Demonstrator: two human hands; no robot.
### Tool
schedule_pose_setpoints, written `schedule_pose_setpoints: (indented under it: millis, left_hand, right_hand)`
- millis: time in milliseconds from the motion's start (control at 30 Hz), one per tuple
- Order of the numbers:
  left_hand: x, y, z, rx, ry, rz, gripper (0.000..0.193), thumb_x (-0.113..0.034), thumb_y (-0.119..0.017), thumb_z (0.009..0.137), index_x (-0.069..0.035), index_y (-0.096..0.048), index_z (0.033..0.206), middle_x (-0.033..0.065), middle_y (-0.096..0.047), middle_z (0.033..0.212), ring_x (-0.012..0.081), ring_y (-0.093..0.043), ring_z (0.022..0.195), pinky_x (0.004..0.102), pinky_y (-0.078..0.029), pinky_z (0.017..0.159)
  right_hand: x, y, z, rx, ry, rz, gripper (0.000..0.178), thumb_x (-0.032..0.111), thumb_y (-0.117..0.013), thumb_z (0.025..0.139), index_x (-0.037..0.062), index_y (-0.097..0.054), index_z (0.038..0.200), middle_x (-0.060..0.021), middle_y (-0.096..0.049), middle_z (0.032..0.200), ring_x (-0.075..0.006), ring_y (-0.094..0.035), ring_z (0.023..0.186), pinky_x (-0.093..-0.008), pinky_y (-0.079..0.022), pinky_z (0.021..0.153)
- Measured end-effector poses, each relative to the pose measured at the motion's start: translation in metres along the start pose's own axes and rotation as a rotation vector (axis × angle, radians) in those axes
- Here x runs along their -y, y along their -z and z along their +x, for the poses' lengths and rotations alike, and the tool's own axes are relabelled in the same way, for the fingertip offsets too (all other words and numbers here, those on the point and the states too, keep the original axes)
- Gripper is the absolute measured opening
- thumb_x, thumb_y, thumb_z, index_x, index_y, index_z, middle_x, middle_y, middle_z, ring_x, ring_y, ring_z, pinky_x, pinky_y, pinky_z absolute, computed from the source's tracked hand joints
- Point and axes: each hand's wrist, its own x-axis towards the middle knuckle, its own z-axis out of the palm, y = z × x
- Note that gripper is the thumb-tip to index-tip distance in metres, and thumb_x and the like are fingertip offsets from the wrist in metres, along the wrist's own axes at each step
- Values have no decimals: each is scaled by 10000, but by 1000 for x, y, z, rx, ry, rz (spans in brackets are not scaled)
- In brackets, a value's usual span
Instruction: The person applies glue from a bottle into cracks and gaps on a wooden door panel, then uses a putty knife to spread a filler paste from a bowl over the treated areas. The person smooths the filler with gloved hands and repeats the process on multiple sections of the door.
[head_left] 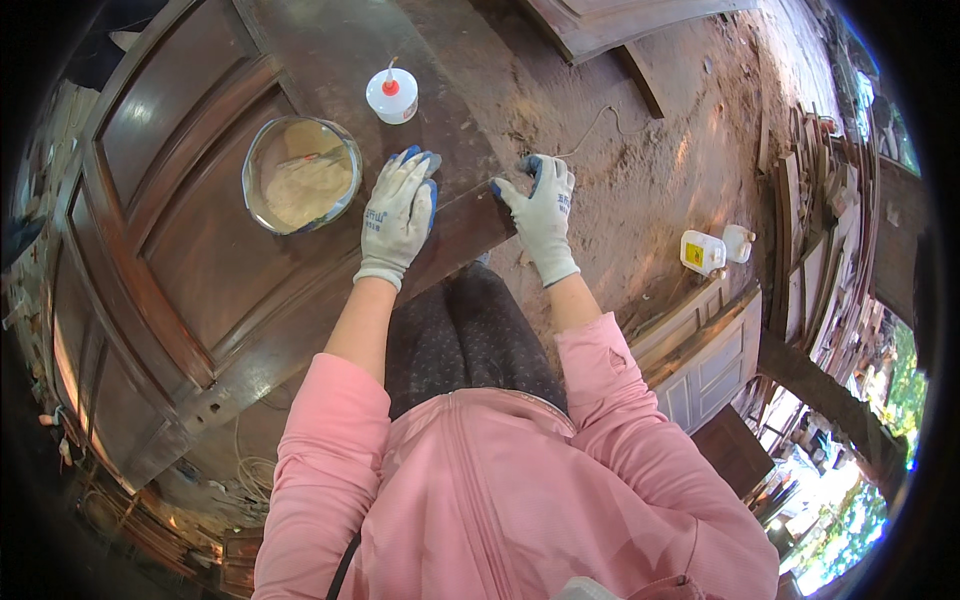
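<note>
The left hand (pixel 398 215), in a pale glove with blue fingertips, is lying palm-down over the panelled brown wooden door (pixel 215 265) near the centre of the frame, fingers extended, gripping nothing. The right hand (pixel 541 215), gloved alike, is showing just right of centre, beside the door's corner, thumb parted from its bent fingers, with no object visible between; whether it is touching the edge cannot be told. The door is filling much of the left side. On it, at upper left, a round tub (pixel 285 229) is holding beige material; at upper centre, a white bottle (pixel 392 102) with a red cap is standing.
</note>
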Motion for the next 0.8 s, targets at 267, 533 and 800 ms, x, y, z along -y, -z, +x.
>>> schedule_pose_setpoints:
  millis: [267, 533, 800]
  left_hand:
    - [2, -1, 1, 3, -14, -7, 376, -196, -546, 1046, -30, -676, 1358, 156, -650, 1436, 370, -549, 1396, 492, -387, 1226]
    - [-3, -2, 4, -6, -30, 13, 360, -182, -553, 1042, -39, -682, 1347, 144, -660, 1420, 365, -560, 1385, 491, -396, 1220]
    - [-4, 2, -3, 4, -15, 3, 369, -180, -561, 1038, -34, -676, 1357, 155, -656, 1422, 378, -564, 1376, 487, -402, 1214]
  right_hand:
    - [-18, 10, 32, 602, -504, 780, 563, 218, -859, 913, -85, -647, 1338, -82, -730, 1249, -152, -661, 1100, -297, -524, 966]
    - [-27, 10, 53, 734, -510, 648, 559, 139, -854, 909, -98, -641, 1369, -101, -722, 1257, -154, -656, 1169, -287, -518, 1019]
    - [-12, 21, 68, 920, -424, 405, 616, 172, -860, 888, -62, -613, 1400, -41, -718, 1204, -123, -657, 1093, -286, -544, 985]
